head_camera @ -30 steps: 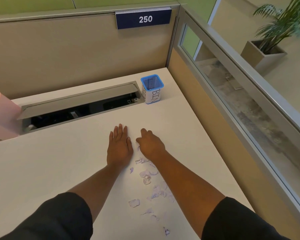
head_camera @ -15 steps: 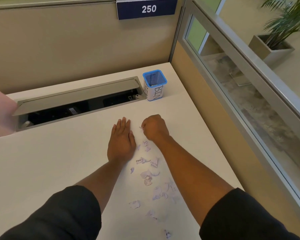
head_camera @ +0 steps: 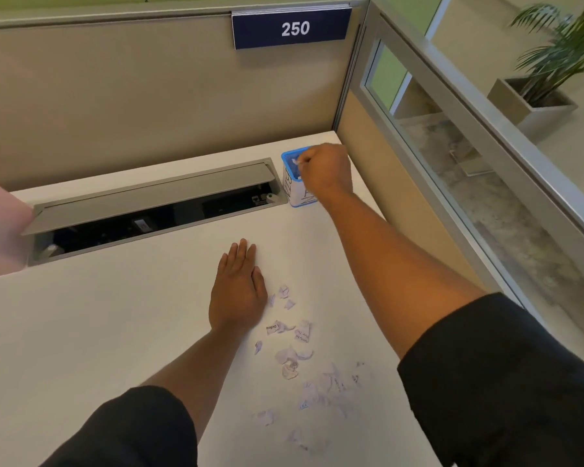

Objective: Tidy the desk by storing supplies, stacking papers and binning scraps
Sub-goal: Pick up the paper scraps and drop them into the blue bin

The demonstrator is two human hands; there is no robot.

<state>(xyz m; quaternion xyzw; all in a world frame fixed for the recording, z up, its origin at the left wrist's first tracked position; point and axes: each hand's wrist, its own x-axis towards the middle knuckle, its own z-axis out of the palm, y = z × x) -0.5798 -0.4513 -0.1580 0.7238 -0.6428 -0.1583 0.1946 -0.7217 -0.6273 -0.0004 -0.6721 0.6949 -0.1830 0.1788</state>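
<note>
Seen from a head camera looking down on a white desk [head_camera: 81, 332]: the right hand [head_camera: 324, 170] reaches to the far corner and hovers over a small blue-rimmed bin [head_camera: 292, 183], fingers curled and pinching a small paper scrap [head_camera: 296, 161] above its opening. The left hand [head_camera: 238, 291] lies flat on the desk, fingers straight and pressed together. Just right of it, torn paper scraps [head_camera: 297, 352] lie scattered toward the near edge. An open cable tray [head_camera: 149, 210] sits left of the bin; a pink container [head_camera: 0, 227] stands at the far left.
</note>
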